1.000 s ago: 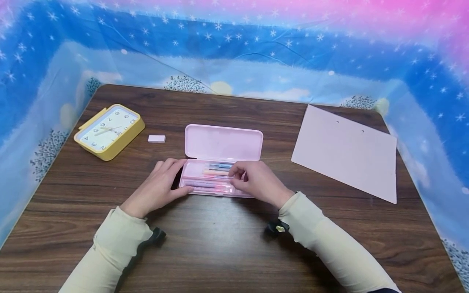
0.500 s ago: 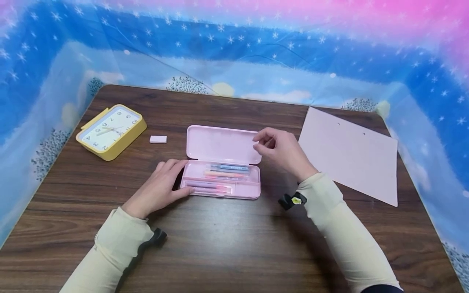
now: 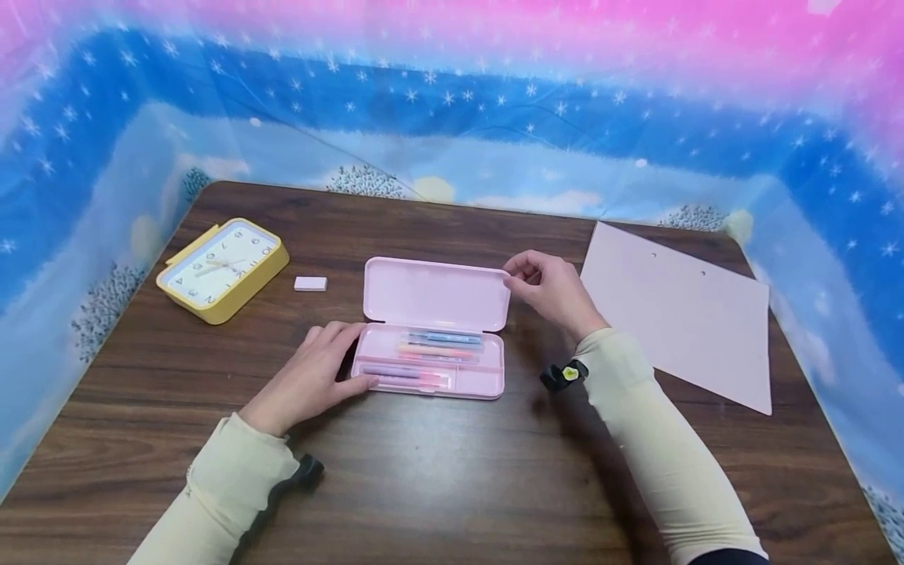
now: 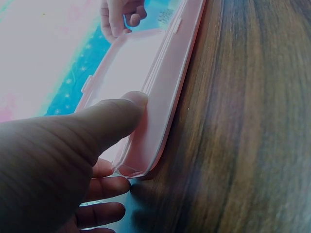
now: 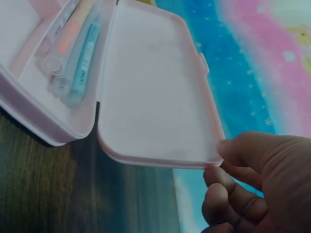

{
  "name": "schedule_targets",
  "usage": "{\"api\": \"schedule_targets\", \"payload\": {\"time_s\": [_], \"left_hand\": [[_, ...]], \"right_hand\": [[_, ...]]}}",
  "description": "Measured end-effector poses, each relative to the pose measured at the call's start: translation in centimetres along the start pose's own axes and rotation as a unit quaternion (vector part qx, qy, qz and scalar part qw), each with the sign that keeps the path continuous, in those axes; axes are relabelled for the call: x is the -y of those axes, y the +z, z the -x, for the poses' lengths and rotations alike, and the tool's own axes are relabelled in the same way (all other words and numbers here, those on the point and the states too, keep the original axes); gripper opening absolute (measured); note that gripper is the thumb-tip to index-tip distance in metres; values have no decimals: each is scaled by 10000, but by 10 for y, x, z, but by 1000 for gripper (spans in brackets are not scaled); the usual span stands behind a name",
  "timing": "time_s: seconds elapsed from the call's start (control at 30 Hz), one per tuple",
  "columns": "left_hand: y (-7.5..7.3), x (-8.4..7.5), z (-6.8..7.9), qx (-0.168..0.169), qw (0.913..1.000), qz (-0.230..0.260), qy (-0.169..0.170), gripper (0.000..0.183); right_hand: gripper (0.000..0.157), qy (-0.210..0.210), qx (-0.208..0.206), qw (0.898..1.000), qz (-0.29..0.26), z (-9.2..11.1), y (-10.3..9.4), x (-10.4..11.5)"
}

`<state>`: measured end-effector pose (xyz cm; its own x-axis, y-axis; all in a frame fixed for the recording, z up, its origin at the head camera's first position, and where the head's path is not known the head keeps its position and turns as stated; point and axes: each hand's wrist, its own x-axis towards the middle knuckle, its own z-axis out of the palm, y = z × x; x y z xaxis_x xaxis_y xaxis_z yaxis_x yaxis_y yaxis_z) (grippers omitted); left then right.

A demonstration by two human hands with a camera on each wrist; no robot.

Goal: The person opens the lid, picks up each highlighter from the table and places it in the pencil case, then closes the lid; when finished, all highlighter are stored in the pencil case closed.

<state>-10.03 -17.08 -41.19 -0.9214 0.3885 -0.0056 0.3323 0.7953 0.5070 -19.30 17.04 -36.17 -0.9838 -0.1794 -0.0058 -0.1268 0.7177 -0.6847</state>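
A pink pencil case (image 3: pixel 480 382) lies on the table with its lid (image 3: pixel 435 294) raised. Several pens (image 3: pixel 438 345) in blue, orange and red tones lie in the rear compartment. Purple and pink pens (image 3: pixel 402 375) fill the front left one. My left hand (image 3: pixel 311 377) holds the case's left end, thumb at the front wall and fingers round the side, as the left wrist view confirms. At the lid's upper right corner, my right hand (image 3: pixel 554 290) pinches the edge between thumb and index finger; in the right wrist view the other fingers (image 5: pixel 216 199) are curled below.
A yellow alarm clock (image 3: pixel 224 271) stands tilted at the left of the wooden table (image 3: pixel 431 486). Between it and the case lies a white eraser (image 3: pixel 311 283). A pale pink board (image 3: pixel 681 322) with two small holes lies at the right. Patterned cloth (image 3: pixel 494 141) hangs behind.
My right hand has left the pens, moved up and right, and taken hold of the lid's corner. My left hand has stayed on the case. The head view has shifted slightly.
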Motion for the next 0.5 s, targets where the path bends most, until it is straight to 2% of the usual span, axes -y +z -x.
{"api": "schedule_targets", "payload": {"time_s": [0.1, 0.27, 0.5], "left_hand": [[2, -1, 1, -14, 10000, 7, 1, 74], [2, -2, 1, 9, 10000, 23, -67, 76], [3, -2, 2, -49, 9999, -17, -151, 77]], "right_hand": [[15, -26, -40, 10000, 37, 1, 2, -2], [13, -297, -171, 9994, 99, 6, 1, 0], [10, -506, -174, 9986, 24, 25, -3, 6]]}}
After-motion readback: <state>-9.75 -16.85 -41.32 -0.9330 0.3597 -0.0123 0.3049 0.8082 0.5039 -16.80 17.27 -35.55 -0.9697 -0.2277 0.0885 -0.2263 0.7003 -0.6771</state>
